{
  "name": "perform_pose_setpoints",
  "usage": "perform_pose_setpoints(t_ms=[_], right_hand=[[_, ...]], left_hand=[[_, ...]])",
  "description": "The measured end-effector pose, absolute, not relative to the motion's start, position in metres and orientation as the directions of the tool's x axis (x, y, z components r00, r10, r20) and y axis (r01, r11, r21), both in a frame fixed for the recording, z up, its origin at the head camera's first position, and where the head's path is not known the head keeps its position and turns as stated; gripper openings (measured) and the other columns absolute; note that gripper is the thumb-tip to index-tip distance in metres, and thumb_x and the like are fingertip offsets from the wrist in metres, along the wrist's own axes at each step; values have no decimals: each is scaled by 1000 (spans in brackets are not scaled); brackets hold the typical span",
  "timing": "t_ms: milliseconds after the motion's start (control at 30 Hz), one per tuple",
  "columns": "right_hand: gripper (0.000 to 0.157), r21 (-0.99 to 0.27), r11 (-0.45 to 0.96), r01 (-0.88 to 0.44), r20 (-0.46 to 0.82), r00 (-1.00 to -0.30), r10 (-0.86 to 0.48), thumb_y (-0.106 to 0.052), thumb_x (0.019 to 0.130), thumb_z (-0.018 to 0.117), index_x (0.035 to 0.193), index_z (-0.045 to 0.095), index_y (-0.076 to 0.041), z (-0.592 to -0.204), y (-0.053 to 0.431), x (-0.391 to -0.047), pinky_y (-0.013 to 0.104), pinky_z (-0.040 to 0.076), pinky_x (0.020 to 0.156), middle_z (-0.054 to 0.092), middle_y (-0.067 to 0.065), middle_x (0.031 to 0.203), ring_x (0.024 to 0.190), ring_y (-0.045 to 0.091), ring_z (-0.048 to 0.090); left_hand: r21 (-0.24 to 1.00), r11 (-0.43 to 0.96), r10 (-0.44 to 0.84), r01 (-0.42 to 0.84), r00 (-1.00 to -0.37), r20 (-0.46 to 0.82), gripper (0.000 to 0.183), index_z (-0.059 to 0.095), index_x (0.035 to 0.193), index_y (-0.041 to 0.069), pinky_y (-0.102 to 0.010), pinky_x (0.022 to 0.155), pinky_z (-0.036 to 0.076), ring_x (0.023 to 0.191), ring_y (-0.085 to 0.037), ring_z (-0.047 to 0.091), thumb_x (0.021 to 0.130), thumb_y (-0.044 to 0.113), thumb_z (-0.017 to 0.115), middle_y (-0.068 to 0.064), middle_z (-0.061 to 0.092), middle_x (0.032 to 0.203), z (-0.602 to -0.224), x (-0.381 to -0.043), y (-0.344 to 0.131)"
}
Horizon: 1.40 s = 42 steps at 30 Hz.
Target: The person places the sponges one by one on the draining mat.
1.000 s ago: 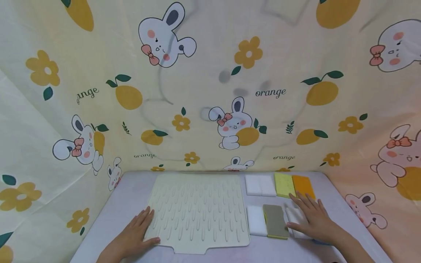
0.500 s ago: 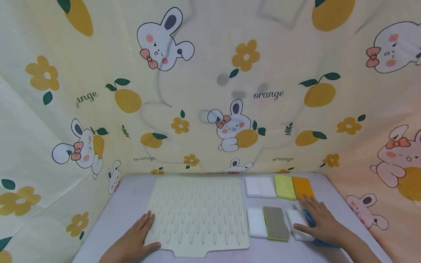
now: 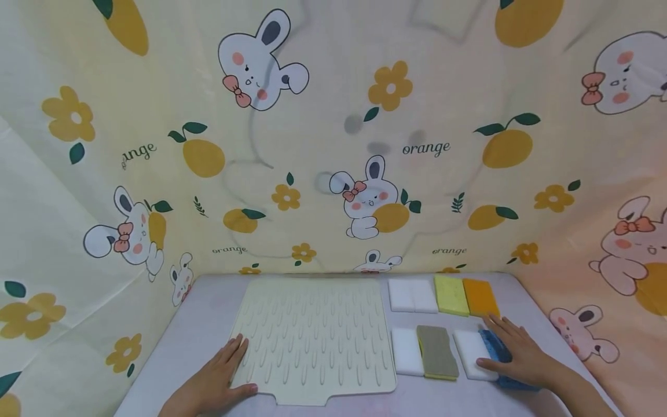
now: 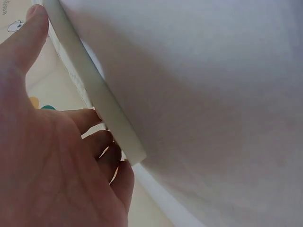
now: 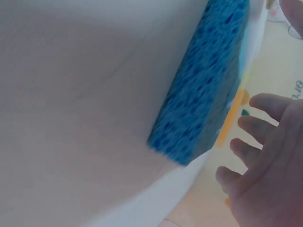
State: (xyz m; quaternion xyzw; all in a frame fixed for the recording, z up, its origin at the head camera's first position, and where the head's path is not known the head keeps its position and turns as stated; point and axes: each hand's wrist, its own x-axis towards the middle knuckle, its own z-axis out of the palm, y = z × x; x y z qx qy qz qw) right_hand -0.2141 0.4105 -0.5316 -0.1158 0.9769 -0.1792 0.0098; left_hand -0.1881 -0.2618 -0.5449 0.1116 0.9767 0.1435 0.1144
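My left hand (image 3: 208,376) rests on the left front corner of a cream ridged mat (image 3: 318,336), fingers stretched along its side. The left wrist view shows the thumb and fingertips at the mat's edge (image 4: 94,85). My right hand (image 3: 523,359) is spread over a blue sponge (image 3: 497,346), holding nothing. In the right wrist view its fingers (image 5: 255,128) stand apart from the blue sponge (image 5: 203,80), which has a greyish upper layer. Just left of it lies a white sponge (image 3: 470,353), near the right thumb. The hand hides part of the blue sponge.
Left of these lie a grey-topped yellow sponge (image 3: 438,351) and a white block (image 3: 407,351). Behind are a white pair (image 3: 411,295), a yellow sponge (image 3: 451,294) and an orange sponge (image 3: 480,296). A patterned curtain (image 3: 323,231) encloses the pale table (image 3: 208,301).
My right hand has shifted right and toward me, away from the orange sponge, uncovering more of the white and blue sponges. The left hand stays nearly in place.
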Motion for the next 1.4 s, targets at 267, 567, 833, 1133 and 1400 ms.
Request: perform_pose_setpoints(t_ms=[267,567,833,1133,1400], right_hand=[[104,-347,926,-147,-111,-974,-197,-60,82,73,153,31,3,-535,422,-213,80,13,104,24,37,154,136,64,19],[105,-345,935,-75,-242,-956,-166,-62,86,68,156,22,1,-533,429,-215,83,30,92,16,38,156,135,66,17],[115,-365,927,-83,-241,-954,-180,-57,78,79,156,19,3,-530,434,-210,83,29,93,14,39,156,134,66,18],[127,-418,908,-18,-342,-923,-176,-54,73,85,160,7,-4,-526,439,-209,83,24,96,3,34,160,137,66,11],[126,-459,888,12,-389,-902,-189,-45,76,86,160,1,-4,-524,440,-205,84,23,95,-5,35,159,135,68,9]], left_hand=[[310,924,281,225,-948,-150,115,27,158,6,-59,117,25,152,-38,18,77,82,58,-14,19,166,-545,-188,-262],[287,928,288,238,-946,-149,116,27,158,3,-57,118,25,151,-37,19,78,81,57,-16,20,165,-543,-188,-260],[265,940,267,215,-946,-182,114,30,157,3,-57,117,26,151,-37,22,78,80,59,-16,22,165,-540,-190,-257],[282,934,276,221,-945,-174,113,30,156,0,-59,117,26,149,-39,23,79,77,61,-20,23,163,-537,-192,-256],[286,939,255,191,-945,-205,118,25,158,1,-56,119,23,151,-37,20,77,80,60,-17,19,165,-538,-190,-255]])
